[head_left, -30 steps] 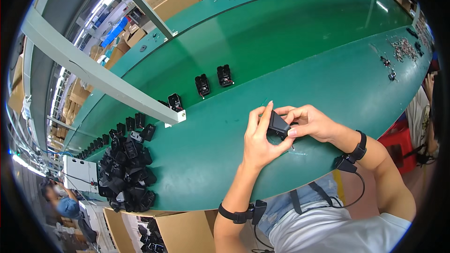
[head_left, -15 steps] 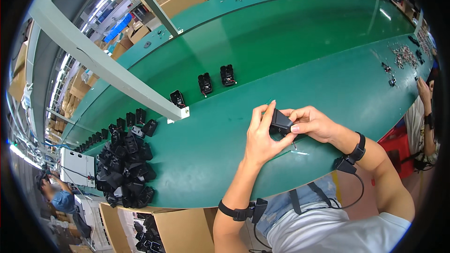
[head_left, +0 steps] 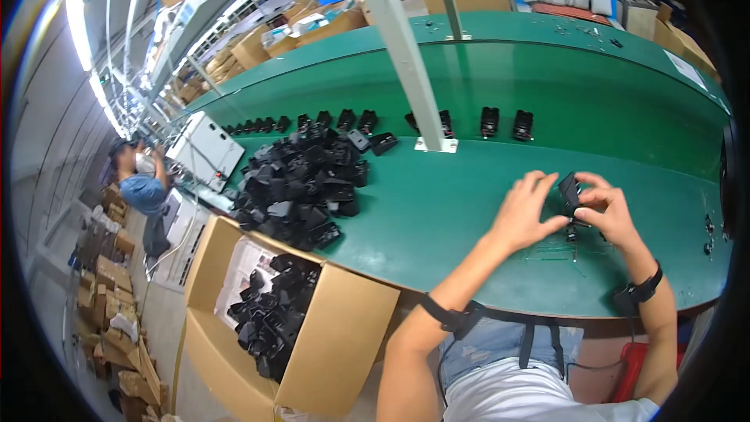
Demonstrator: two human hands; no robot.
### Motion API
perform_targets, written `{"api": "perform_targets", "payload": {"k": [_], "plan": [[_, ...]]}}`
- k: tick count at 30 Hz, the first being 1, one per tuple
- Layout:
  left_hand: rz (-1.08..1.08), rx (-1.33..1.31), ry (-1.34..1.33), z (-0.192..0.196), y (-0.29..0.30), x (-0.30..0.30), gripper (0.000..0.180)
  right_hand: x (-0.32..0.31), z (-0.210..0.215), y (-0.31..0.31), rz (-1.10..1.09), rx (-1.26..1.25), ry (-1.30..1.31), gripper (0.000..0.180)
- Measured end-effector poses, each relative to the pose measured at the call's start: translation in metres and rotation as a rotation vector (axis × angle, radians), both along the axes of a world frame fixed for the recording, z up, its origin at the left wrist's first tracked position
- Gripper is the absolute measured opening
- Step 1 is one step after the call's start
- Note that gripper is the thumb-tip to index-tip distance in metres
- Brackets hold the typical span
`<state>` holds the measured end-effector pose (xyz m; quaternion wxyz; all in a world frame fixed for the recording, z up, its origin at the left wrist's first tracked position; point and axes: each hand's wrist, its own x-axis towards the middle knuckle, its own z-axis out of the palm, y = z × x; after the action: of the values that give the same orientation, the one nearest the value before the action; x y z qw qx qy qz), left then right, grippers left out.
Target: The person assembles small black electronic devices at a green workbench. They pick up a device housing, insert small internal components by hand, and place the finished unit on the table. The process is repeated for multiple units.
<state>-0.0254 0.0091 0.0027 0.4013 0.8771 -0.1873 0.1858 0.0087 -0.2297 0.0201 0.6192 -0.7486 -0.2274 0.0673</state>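
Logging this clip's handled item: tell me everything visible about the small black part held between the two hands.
The small black plastic block-shaped part looks matte and rigid, tilted on edge above the green work surface. The right hand pinches it from the right side with thumb and fingers; the left hand touches its left side with its fingertips. It sits clear of the tabletop. Finer details are too small to tell.
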Motion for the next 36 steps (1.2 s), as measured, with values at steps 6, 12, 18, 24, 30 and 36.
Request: {"api": "perform_targets", "payload": {"k": [6, 12, 18, 24, 30, 36], "plan": [[0.805, 0.624, 0.083, 0.046, 0.186, -0.071, 0.040, 0.095, 0.015, 0.015, -0.097, -0.542, -0.461, 0.027], [1.197, 0.911, 0.448, 0.034, 0.269, -0.142, 0.053, 0.160, -0.025, 0.014, -0.240, -0.768, -0.526, 0.023], [1.216, 0.915, 0.546, 0.011, 0.283, -0.174, 0.053, 0.166, -0.046, 0.056, -0.188, -0.683, -0.547, 0.021], [1.124, 1.002, 0.491, 0.019, 0.261, -0.159, 0.054, 0.146, -0.050, 0.049, -0.295, -0.694, -0.642, 0.037], [0.797, 0.476, 0.253, 0.006, 0.226, -0.160, 0.053, 0.102, -0.028, 0.032, -0.007, -0.676, -0.553, 0.037], [0.407, 0.142, 0.291, -0.001, 0.125, -0.092, 0.047, 0.031, 0.013, -0.001, 0.379, -0.777, -0.303, 0.029]]}}
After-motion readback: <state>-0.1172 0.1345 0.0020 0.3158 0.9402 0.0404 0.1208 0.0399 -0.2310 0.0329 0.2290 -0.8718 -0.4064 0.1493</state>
